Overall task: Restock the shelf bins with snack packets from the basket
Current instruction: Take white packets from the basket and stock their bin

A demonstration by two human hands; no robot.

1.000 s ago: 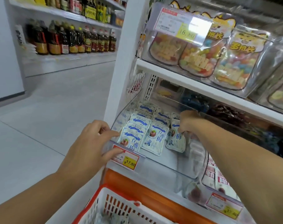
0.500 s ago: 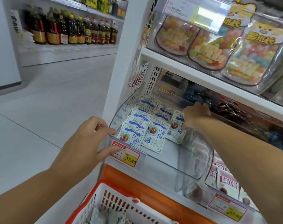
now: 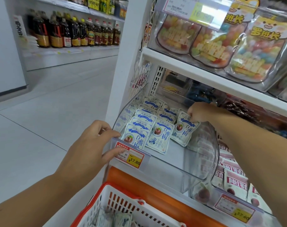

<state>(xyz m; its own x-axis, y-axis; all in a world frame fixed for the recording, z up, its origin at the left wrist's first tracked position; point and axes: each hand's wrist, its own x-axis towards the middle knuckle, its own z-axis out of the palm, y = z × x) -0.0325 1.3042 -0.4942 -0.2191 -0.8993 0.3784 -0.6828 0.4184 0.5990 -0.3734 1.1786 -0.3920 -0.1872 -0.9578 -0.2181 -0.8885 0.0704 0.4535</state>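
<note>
Since the picture before, the right hand (image 3: 200, 113) has slid a bit farther back, to the top of the right packet (image 3: 183, 130), and more of that packet's front shows. The left hand (image 3: 90, 148) has stayed on the bin.

Nearest is the basket (image 3: 121, 202), white with an orange rim. Some snack packets (image 3: 121, 220) lie in it, so there is more to put away.

Just past it, the left hand holds the front left corner of the clear bin (image 3: 172, 163). Its thumb presses on the price tag (image 3: 131, 157) and its fingers (image 3: 110, 131) hook over the rim.

Inside the bin, blue and white packets (image 3: 160, 136) lie in three rows, one partly on top of the next. The left and middle rows look neat. The right hand's fingers are curled and seem to pinch the top edge of the right packet, the front one in the right row. The near part of the bin floor is bare, so the bin looks about half full.

To the right, the next bin (image 3: 229, 194) holds pink packets. Higher up, a shelf (image 3: 205, 76) carries candy bags (image 3: 260, 51). Far off on the left stand dark bottles (image 3: 74, 33).
</note>
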